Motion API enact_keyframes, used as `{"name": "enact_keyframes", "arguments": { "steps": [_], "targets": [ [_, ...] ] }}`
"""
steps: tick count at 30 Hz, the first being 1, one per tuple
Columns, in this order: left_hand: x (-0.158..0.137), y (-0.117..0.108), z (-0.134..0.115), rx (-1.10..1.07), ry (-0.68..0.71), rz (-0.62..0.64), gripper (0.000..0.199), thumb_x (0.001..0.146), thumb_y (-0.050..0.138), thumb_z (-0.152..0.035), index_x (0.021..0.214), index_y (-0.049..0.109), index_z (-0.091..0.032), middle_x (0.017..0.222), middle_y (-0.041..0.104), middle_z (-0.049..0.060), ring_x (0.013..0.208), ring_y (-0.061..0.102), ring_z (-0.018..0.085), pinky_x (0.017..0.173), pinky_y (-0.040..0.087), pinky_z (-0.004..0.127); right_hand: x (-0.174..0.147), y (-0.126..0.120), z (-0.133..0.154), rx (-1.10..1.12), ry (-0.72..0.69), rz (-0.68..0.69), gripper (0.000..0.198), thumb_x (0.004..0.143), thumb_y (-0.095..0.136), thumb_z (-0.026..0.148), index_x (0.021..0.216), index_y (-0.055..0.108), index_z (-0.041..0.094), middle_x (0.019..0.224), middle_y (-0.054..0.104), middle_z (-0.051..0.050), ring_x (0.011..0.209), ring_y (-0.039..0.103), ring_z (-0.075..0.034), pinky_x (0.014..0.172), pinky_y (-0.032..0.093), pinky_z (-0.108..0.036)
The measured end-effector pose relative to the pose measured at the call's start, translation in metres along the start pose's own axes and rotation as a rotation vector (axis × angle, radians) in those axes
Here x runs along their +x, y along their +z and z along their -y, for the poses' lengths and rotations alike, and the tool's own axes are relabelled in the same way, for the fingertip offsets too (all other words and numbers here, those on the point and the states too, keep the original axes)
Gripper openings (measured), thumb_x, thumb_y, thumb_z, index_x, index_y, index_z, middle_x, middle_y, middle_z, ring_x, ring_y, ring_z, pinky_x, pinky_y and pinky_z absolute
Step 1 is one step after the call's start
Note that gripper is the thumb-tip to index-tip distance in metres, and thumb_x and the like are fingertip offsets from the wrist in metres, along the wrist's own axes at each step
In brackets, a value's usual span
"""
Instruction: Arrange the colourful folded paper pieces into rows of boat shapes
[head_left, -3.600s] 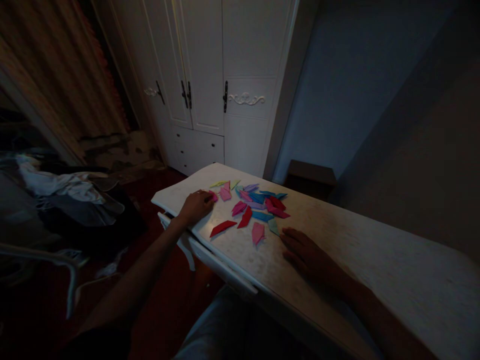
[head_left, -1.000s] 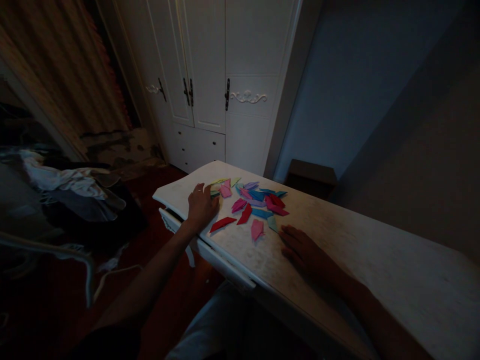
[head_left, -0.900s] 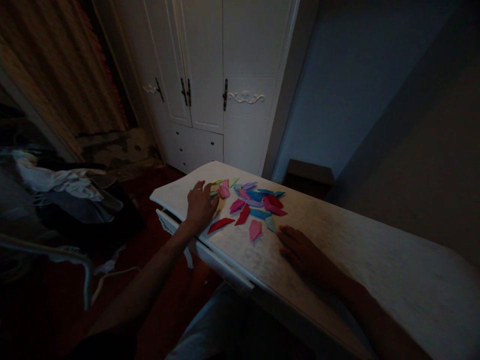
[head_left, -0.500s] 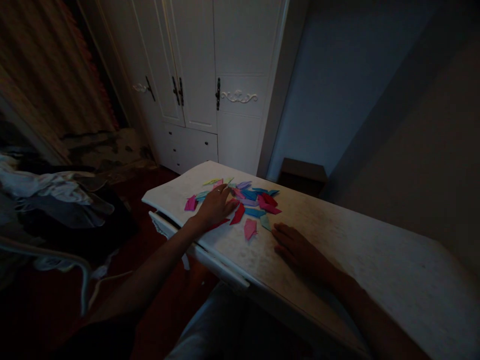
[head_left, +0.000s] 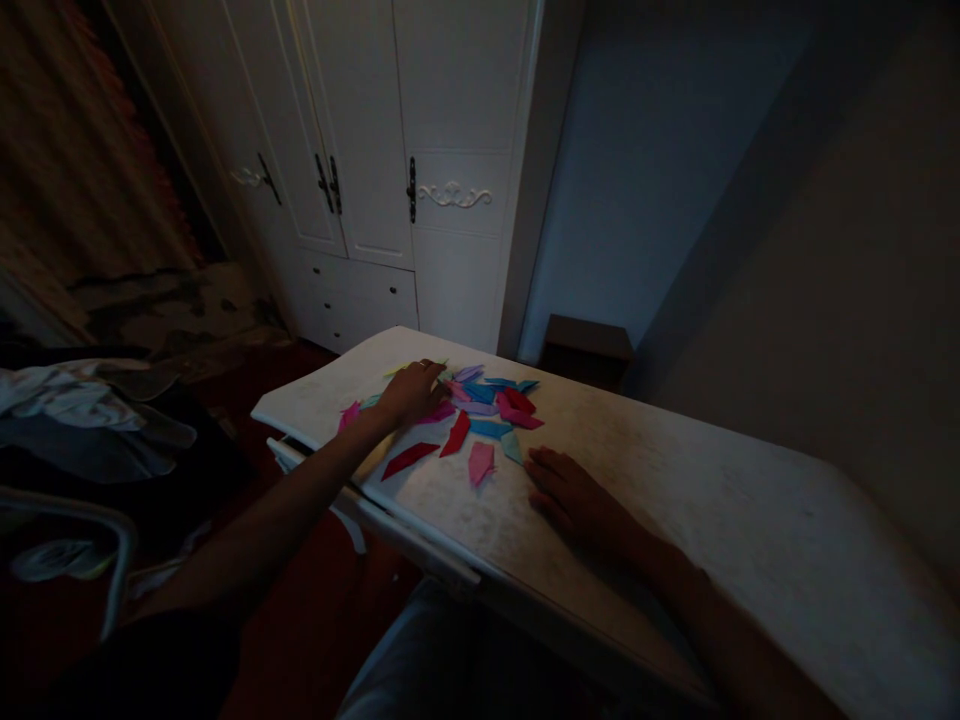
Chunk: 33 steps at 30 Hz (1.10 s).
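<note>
Folded paper pieces in several colours lie spread on a white table (head_left: 675, 490). My left hand (head_left: 414, 392) reaches over the left part of the spread, fingers stretched out and a ring on one of them. Its fingertips are by a pale green piece (head_left: 445, 376), and the hand covers part of the papers beneath. Nearer to me are a dark red piece (head_left: 410, 459), a red piece (head_left: 455, 434) and a pink piece (head_left: 481, 463). My right hand (head_left: 568, 490) rests flat on the tabletop, holding nothing, its fingertips beside a light teal piece (head_left: 511, 447).
A drawer (head_left: 405, 530) sticks out from the table's near side. Behind stands a white wardrobe (head_left: 457, 270), with a brown box-like stand (head_left: 586, 345) to its right. Piled cloth (head_left: 82, 400) and a curved metal tube (head_left: 112, 530) are at the left.
My left hand has moved up and left off the red pieces, uncovering the dark red one. My right hand stays in its place on the table. The whole view has shifted slightly.
</note>
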<state>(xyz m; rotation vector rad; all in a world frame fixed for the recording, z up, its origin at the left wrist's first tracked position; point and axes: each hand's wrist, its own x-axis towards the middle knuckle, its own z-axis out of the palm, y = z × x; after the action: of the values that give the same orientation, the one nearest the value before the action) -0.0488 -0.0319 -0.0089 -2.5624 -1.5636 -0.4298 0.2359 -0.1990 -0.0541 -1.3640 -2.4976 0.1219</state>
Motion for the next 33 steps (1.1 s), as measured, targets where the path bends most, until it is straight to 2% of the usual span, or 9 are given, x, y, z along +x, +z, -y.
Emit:
{"name": "enact_keyframes", "arguments": {
  "steps": [3,5,9,13,17,22,27,33],
  "targets": [
    [0.018,0.006,-0.003,-0.011,0.079,0.059,0.050,0.081,0.050,-0.022,0.131,0.051,-0.019,0.130,0.059,0.011,0.118,0.054,0.026,0.097,0.043,0.036,0.000,-0.001,0.001,0.001,0.003,-0.007,0.046,0.097,0.037,0.038,0.137,0.050,0.018,0.142,0.048,-0.014,0.133,0.041,-0.028,0.110,0.035,-0.052],
    [0.025,0.009,-0.004,-0.002,0.124,0.132,0.047,0.079,0.051,-0.021,0.126,0.056,-0.021,0.122,0.064,0.009,0.113,0.058,0.025,0.096,0.044,0.035,0.001,-0.003,0.002,-0.005,0.006,0.006,0.046,0.097,0.037,0.037,0.137,0.050,0.017,0.142,0.048,-0.015,0.133,0.042,-0.028,0.110,0.035,-0.051],
    [0.023,0.011,0.000,0.033,0.172,0.218,0.027,0.086,0.044,-0.029,0.099,0.066,-0.022,0.099,0.071,0.009,0.095,0.064,0.024,0.091,0.044,0.037,0.002,-0.007,0.004,-0.018,0.006,0.017,0.044,0.097,0.038,0.036,0.133,0.053,0.015,0.141,0.049,-0.016,0.132,0.043,-0.028,0.110,0.035,-0.050],
    [0.014,0.009,0.008,0.082,0.179,0.219,0.030,0.089,0.041,-0.036,0.088,0.066,-0.019,0.092,0.070,0.010,0.088,0.065,0.024,0.087,0.045,0.037,0.003,-0.006,0.004,-0.002,-0.003,-0.006,0.043,0.096,0.039,0.035,0.132,0.054,0.015,0.139,0.050,-0.016,0.129,0.045,-0.028,0.109,0.037,-0.050],
    [0.009,0.006,0.011,0.088,0.165,0.174,0.030,0.089,0.041,-0.037,0.088,0.066,-0.020,0.095,0.068,0.010,0.093,0.063,0.023,0.084,0.046,0.033,0.002,-0.005,0.002,0.015,0.009,-0.009,0.045,0.097,0.038,0.037,0.132,0.053,0.015,0.139,0.051,-0.016,0.129,0.045,-0.028,0.108,0.037,-0.050],
    [0.006,0.001,0.008,-0.046,0.092,0.046,0.030,0.085,0.049,-0.038,0.099,0.066,-0.018,0.106,0.066,0.011,0.095,0.062,0.023,0.082,0.048,0.033,0.001,-0.002,-0.001,0.032,-0.001,-0.008,0.047,0.097,0.036,0.039,0.134,0.052,0.015,0.139,0.050,-0.016,0.130,0.043,-0.028,0.108,0.037,-0.051],
    [-0.004,-0.016,0.009,-0.141,0.042,-0.078,0.030,0.086,0.050,-0.040,0.100,0.066,-0.019,0.108,0.066,0.009,0.098,0.061,0.023,0.085,0.048,0.034,0.001,0.003,-0.003,0.032,0.003,-0.039,0.047,0.097,0.036,0.039,0.135,0.051,0.018,0.140,0.050,-0.015,0.131,0.043,-0.028,0.108,0.036,-0.052],
    [-0.037,-0.035,0.022,-0.033,-0.087,-0.110,0.028,0.084,0.055,-0.040,0.099,0.066,-0.019,0.109,0.066,0.009,0.098,0.060,0.024,0.085,0.048,0.034,0.001,0.002,-0.001,0.017,0.018,-0.024,0.048,0.097,0.035,0.039,0.134,0.053,0.015,0.141,0.049,-0.016,0.131,0.043,-0.028,0.109,0.036,-0.051]
  ]
}}
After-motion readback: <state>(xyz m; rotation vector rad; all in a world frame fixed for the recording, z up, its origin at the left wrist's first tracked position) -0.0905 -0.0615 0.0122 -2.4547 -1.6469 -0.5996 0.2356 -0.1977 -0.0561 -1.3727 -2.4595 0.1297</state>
